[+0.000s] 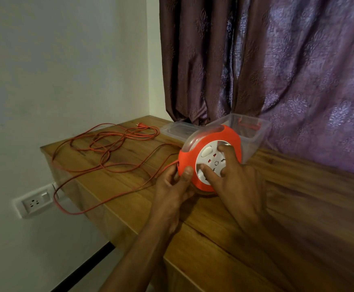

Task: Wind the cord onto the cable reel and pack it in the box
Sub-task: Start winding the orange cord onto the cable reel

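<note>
With the left hand (175, 182) gripping the round orange-and-white plastic cable reel (208, 157) and the right hand's (233, 175) spread fingers on its face, the tangled thin orange cord (108, 148) looped over the wooden worktop's (214, 224) left edge could snag during winding.

Readable text: none — no words, brand names or numbers can be made out.
Cable reel (209, 159) face: sockets and a switch only — no legible marking.
Wall socket (37, 202): unlabelled.
</note>
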The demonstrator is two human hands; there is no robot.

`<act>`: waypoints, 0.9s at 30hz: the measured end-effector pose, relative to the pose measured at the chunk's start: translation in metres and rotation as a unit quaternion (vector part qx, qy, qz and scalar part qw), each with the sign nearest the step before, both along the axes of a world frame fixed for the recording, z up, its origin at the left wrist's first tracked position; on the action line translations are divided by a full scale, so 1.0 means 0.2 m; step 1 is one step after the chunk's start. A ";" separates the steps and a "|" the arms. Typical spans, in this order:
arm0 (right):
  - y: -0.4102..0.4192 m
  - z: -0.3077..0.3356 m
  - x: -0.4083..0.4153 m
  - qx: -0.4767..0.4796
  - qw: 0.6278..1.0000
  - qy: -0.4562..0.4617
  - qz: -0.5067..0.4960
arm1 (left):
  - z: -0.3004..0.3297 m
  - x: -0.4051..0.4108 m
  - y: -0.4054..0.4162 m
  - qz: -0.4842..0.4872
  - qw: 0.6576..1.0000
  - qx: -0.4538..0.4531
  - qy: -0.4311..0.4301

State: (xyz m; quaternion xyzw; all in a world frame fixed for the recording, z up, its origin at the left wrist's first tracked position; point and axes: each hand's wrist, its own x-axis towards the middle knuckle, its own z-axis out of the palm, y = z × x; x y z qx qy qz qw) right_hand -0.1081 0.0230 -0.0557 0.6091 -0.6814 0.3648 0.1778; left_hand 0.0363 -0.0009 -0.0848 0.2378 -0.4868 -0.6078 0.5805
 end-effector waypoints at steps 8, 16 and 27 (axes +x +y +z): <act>0.00 0.04 0.02 0.048 0.954 -0.295 0.027 | 0.00 -0.01 0.00 -0.022 1.000 0.006 0.005; 0.02 0.08 -0.01 0.001 0.953 -0.298 0.061 | -0.03 -0.01 -0.02 -0.009 0.999 0.043 0.025; 0.02 0.04 -0.02 0.150 0.981 0.126 0.012 | -0.02 -0.03 -0.13 0.021 0.997 0.067 -0.026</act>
